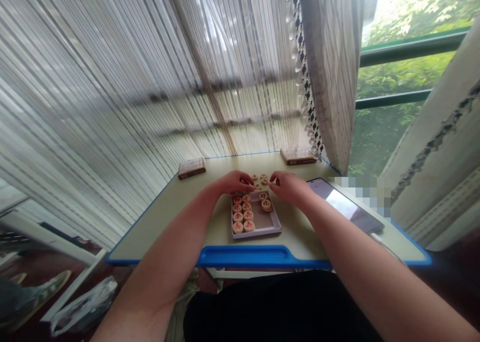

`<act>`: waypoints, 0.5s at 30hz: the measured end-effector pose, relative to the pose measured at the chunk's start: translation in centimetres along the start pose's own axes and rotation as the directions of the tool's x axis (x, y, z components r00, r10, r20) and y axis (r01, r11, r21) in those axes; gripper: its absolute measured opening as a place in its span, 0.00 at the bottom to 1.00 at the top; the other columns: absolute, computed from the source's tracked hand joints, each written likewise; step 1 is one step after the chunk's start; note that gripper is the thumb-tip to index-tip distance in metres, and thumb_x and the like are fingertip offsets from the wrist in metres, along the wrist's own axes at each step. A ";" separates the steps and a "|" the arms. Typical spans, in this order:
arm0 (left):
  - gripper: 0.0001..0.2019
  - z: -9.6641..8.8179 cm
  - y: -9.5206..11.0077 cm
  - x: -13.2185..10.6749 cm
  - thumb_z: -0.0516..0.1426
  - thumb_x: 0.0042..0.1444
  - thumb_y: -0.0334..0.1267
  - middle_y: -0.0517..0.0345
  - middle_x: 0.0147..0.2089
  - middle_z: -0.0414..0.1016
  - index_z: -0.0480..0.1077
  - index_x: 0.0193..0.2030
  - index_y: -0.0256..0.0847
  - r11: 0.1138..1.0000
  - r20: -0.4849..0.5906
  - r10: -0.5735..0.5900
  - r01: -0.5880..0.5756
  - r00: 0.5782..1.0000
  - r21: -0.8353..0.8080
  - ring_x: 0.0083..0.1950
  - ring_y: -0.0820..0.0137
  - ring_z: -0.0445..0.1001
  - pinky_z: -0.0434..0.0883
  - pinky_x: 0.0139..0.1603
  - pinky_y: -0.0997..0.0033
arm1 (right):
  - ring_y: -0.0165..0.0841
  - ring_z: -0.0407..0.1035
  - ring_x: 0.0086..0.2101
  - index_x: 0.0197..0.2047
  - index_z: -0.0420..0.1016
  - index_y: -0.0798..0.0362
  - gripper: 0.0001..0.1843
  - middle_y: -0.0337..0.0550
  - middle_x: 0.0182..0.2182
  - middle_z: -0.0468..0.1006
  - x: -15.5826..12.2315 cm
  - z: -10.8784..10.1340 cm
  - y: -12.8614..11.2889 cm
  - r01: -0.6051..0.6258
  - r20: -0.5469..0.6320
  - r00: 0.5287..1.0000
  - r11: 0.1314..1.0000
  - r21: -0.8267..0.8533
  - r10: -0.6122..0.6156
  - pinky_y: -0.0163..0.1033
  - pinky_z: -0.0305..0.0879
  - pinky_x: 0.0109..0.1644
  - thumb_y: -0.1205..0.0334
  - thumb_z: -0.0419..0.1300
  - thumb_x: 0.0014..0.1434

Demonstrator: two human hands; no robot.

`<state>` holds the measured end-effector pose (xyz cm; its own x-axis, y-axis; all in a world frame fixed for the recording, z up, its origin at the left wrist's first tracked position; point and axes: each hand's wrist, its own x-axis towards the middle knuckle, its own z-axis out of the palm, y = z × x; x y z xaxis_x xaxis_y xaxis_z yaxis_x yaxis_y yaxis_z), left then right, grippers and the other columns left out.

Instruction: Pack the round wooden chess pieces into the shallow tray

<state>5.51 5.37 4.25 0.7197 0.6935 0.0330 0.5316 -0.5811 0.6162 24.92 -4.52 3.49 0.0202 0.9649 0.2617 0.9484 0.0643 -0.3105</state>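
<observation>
A shallow white box (262,228) lies on the beige desk (168,217) in front of me. It holds several round wooden chess pieces (243,214) with red characters on its left side and two with dark characters (265,200) at its far right. A few loose pieces (259,177) lie on the desk beyond the box. My left hand (235,182) hovers at the box's far left corner with fingertips pinched on a piece. My right hand (288,186) is at the far right corner, fingers curled over a piece there.
A tablet (347,207) with a lit screen lies at the right of the desk. A small wooden box (191,167) sits at the far left and another (299,155) at the far right. Striped curtains and a window stand behind. The desk has a blue front rim (247,256).
</observation>
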 end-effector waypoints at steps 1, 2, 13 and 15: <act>0.19 0.1 -0.1 0.0 0.61 0.39 0.46 0.56 0.30 0.74 0.75 0.37 0.37 1.000 0.012 0.000 0.000 1.000 0.016 0.29 0.74 0.68 0.63 0.28 0.76 | 0.33 0.67 0.33 0.40 0.71 0.50 0.14 0.45 0.38 0.75 0.0 0.0 0.0 0.001 0.000 1.000 1.000 -0.001 -0.001 0.34 0.55 0.30 0.53 0.50 0.56; 0.18 0.2 -0.1 0.1 0.61 0.39 0.46 0.57 0.30 0.74 0.75 0.36 0.37 0.999 0.011 -0.003 0.003 1.000 0.032 0.28 0.74 0.68 0.63 0.28 0.76 | 0.33 0.67 0.33 0.40 0.71 0.50 0.15 0.45 0.38 0.75 0.0 0.1 0.0 0.001 0.002 1.000 1.000 -0.003 -0.001 0.34 0.55 0.30 0.53 0.50 0.56; 0.17 0.9 -0.1 0.6 0.58 0.43 0.48 0.56 0.32 0.75 0.75 0.36 0.38 0.990 -0.002 0.054 -0.053 0.999 0.127 0.32 0.71 0.69 0.64 0.32 0.75 | 0.34 0.67 0.35 0.40 0.71 0.50 0.14 0.45 0.40 0.75 0.0 0.1 -0.2 0.007 -0.017 1.000 1.000 -0.001 -0.007 0.34 0.56 0.32 0.54 0.50 0.56; 0.16 1.0 -0.4 0.8 0.57 0.46 0.46 0.57 0.31 0.75 0.75 0.36 0.38 0.987 -0.044 0.063 -0.056 0.997 0.153 0.32 0.72 0.69 0.64 0.33 0.75 | 0.34 0.67 0.35 0.40 0.71 0.49 0.13 0.45 0.40 0.75 0.0 0.2 -0.2 0.018 -0.032 0.999 1.000 -0.004 -0.018 0.35 0.56 0.32 0.54 0.50 0.56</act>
<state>6.32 5.71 3.31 0.7316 0.6734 0.1063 0.5525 -0.6770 0.4862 24.70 -4.45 3.38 0.0135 0.9549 0.2966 0.9499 0.0804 -0.3021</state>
